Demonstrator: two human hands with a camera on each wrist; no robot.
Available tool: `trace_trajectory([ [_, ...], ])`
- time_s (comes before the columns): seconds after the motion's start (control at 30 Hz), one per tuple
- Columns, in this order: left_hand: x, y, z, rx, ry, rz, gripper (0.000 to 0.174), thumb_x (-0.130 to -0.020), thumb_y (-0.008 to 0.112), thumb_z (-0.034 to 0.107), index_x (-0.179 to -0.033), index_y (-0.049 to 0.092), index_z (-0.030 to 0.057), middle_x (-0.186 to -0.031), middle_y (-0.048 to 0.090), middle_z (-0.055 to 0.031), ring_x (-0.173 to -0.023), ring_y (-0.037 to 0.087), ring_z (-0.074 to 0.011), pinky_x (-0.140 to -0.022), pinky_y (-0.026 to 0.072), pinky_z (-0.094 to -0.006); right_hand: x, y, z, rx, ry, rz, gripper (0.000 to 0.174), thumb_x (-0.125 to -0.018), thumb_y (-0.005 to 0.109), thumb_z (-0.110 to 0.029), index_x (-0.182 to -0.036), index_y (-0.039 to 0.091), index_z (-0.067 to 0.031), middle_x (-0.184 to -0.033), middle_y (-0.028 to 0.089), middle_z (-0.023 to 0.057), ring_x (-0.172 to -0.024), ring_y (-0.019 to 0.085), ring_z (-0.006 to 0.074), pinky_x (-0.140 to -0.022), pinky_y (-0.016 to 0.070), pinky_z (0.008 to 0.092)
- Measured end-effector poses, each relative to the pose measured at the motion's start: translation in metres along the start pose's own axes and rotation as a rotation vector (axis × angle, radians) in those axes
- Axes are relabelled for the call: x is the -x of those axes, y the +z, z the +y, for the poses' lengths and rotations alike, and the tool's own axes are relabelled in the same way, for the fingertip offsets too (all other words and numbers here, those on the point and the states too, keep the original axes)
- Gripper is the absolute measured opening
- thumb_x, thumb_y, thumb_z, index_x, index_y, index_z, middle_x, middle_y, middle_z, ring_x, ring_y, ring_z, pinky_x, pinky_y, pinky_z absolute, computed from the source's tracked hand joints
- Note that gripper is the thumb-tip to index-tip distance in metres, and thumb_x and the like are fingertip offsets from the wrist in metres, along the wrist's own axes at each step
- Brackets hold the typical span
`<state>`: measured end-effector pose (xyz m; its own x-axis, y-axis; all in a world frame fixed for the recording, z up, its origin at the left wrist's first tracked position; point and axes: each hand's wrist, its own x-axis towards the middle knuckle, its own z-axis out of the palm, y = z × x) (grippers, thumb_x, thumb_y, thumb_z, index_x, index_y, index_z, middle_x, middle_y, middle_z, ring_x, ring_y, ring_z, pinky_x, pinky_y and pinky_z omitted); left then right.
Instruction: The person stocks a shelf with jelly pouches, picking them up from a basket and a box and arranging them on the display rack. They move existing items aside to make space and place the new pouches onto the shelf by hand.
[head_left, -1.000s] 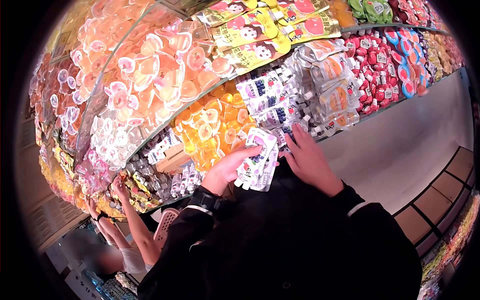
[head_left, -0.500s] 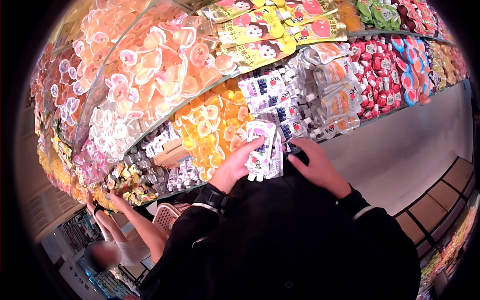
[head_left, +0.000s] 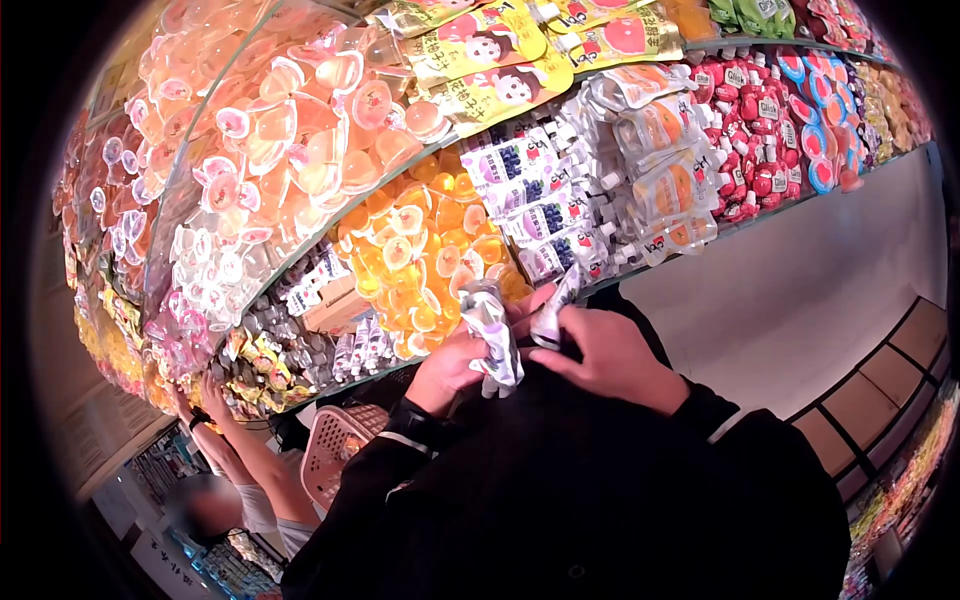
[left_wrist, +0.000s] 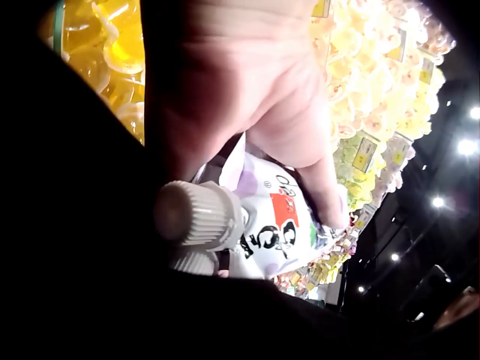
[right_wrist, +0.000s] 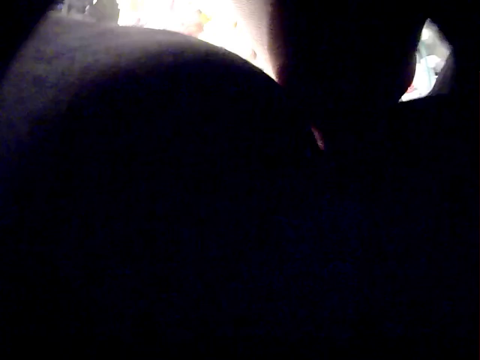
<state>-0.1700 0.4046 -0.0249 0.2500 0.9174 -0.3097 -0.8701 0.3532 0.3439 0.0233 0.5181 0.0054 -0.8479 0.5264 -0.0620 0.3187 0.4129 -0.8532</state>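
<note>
My left hand point(head_left: 450, 372) grips white-and-purple spouted jelly pouches point(head_left: 490, 335) between thumb and fingers. In the left wrist view two ribbed white caps point(left_wrist: 202, 217) stick out below the hand, and a printed pouch front point(left_wrist: 277, 217) shows. Close on the right, my right hand point(head_left: 615, 355) pinches one more such pouch point(head_left: 555, 308), held upright and seen nearly edge-on. The left fingertips reach behind the held pouches toward it. Just beyond both hands lies a row of matching grape-printed pouches point(head_left: 535, 220). Dark sleeve fills most of the right wrist view.
Orange jelly cups point(head_left: 415, 270) border the pouch row on the left, and orange-printed pouches point(head_left: 665, 175) on the right. A glass shelf edge point(head_left: 385, 175) curves above. At lower left are a pink basket point(head_left: 335, 450) and another person's arms point(head_left: 245, 445).
The left hand has turned its pouches from face-on to nearly edge-on. My right hand has come in from the display and now holds another pouch beside them.
</note>
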Motion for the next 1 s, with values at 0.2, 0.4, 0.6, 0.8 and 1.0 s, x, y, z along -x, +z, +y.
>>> trace_trajectory([
  [0.2,-0.004,-0.002,0.009,-0.121,-0.031,0.137,0.074,-0.076,0.074,0.020,-0.134,0.036,-0.0040,-0.143,0.035,-0.0187,-0.126,0.043,-0.0274,-0.103,0.0383,-0.0386,-0.009,0.003,0.001,0.018,-0.294,-0.139,0.013,-0.083,0.059,-0.013,-0.091,0.057,-0.0032,-0.084,0.058,0.0104,-0.079,0.056,0.0290,-0.069,0.0434,0.0388],
  [0.4,-0.030,-0.007,0.001,0.019,0.072,0.181,0.065,-0.085,0.064,0.023,-0.137,0.032,0.0010,-0.140,0.040,-0.0139,-0.118,0.051,-0.0253,-0.092,0.0489,-0.0390,-0.019,0.002,0.017,0.003,-0.262,0.090,0.025,-0.076,0.061,-0.004,-0.101,0.058,-0.0017,-0.100,0.055,0.0120,-0.091,0.054,0.0307,-0.078,0.0449,0.0375],
  [0.6,-0.047,0.003,0.042,-0.201,0.119,0.358,0.041,-0.087,0.063,0.014,-0.123,0.048,0.0025,-0.109,0.061,-0.0101,-0.091,0.065,-0.0204,-0.075,0.0568,-0.0361,-0.045,0.012,0.030,0.309,-0.180,0.193,0.042,-0.080,0.056,-0.010,-0.121,0.052,-0.0031,-0.129,0.047,0.0159,-0.121,0.042,0.0349,-0.096,0.0365,0.0443],
  [0.8,-0.029,0.020,0.038,-0.292,0.105,0.588,0.035,-0.085,0.063,0.008,-0.118,0.051,0.0037,-0.100,0.063,-0.0070,-0.084,0.065,-0.0185,-0.070,0.0567,-0.0331,-0.039,0.027,0.041,0.607,0.011,0.119,0.046,-0.088,0.049,-0.015,-0.132,0.045,-0.0045,-0.136,0.042,0.0165,-0.126,0.037,0.0369,-0.101,0.0317,0.0498],
  [1.0,-0.046,0.024,0.033,-0.208,0.185,0.540,0.038,-0.086,0.062,0.006,-0.121,0.047,0.0042,-0.103,0.062,-0.0078,-0.088,0.064,-0.0192,-0.074,0.0564,-0.0347,-0.049,0.031,0.042,0.712,0.060,0.150,0.046,-0.088,0.049,-0.017,-0.132,0.044,-0.0019,-0.135,0.044,0.0185,-0.122,0.042,0.0383,-0.101,0.0312,0.0507],
])
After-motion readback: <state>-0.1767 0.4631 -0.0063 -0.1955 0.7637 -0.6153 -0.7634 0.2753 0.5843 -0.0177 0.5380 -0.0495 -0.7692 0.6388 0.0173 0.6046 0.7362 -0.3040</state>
